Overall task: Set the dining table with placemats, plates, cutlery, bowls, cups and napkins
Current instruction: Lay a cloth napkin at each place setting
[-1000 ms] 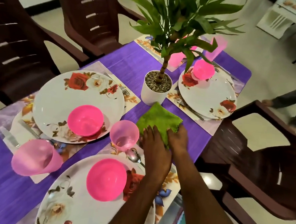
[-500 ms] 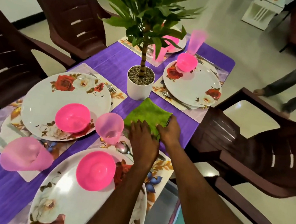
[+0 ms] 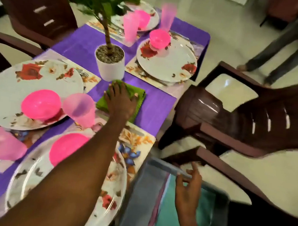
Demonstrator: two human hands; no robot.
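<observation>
Left hand (image 3: 121, 101) flat, fingers spread on green napkin (image 3: 138, 98) on the bench (image 3: 154, 109) beside plant pot (image 3: 110, 66); right hand (image 3: 188, 186) loosely open over grey bin (image 3: 136, 194), holding nothing.

Green napkin (image 3: 138, 98): matt cloth with pinked edge. Plates (image 3: 165, 61) glossy, smooth, floral print; pink bowls (image 3: 41, 104) and cups (image 3: 79, 109) translucent plastic. Chairs (image 3: 254, 120) glossy brown moulded plastic; purple table cover (image 3: 154, 111) faintly streaked.

folded green napkin (image 3: 138, 97) lies flat on the purple table (image 3: 155, 111), just beside the white pot (image 3: 110, 66).
</observation>
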